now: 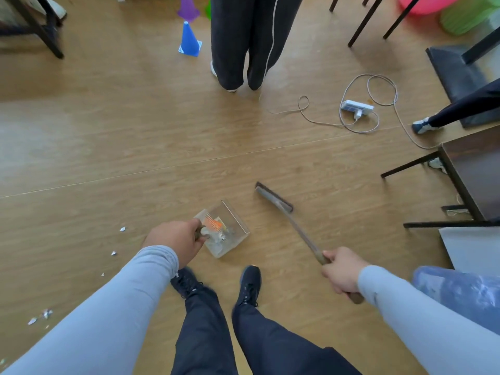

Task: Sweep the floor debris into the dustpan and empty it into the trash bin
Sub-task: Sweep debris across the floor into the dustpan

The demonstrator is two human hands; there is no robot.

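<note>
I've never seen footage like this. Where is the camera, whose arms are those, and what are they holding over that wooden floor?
There is no machine here: the one picture comes from a wide-angle camera worn on a person's head, looking forward and down, so you see their own arms in light grey sleeves, their legs and dark shoes. The left hand grips the handle of a clear plastic dustpan that already holds some orange and pale debris. The right hand grips the brown wooden handle of a dark-headed broom, whose head is out in front on the wooden floor. Small white paper scraps still lie on the floor to the left. Further off are another person's dark trousers, a blue plastic cone and a white power strip with its cable.
</note>
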